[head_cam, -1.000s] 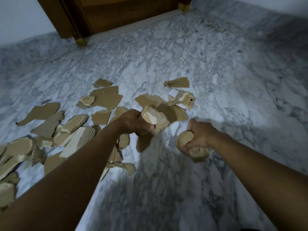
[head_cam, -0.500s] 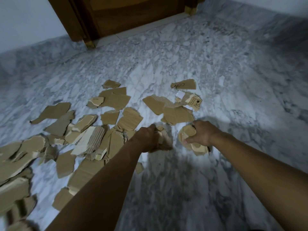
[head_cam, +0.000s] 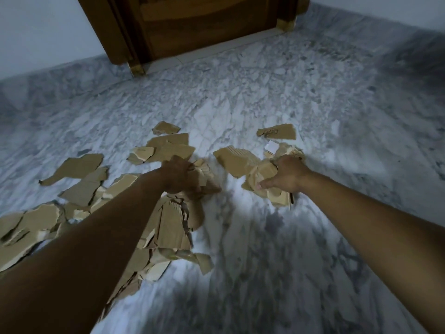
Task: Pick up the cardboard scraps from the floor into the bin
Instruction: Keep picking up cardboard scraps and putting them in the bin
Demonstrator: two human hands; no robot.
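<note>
Torn brown cardboard scraps (head_cam: 79, 189) lie scattered over the grey-white marble floor (head_cam: 252, 249), mostly to the left and under my left arm. My left hand (head_cam: 177, 175) is closed around a bunch of scraps (head_cam: 203, 175) near the middle of the heap. My right hand (head_cam: 286, 174) grips another crumpled wad of scraps (head_cam: 261, 173), low over the floor. A further scrap (head_cam: 279, 131) lies just beyond my right hand. No bin is in view.
A dark wooden door (head_cam: 192, 25) with its frame stands at the back, against a pale wall (head_cam: 43, 32). Bare marble stretches to the right and toward me.
The view has tilted up toward the door. Both hands have shifted forward across the scraps, still clutching their bunches; my right hand now sits over the scraps that lay beyond it.
</note>
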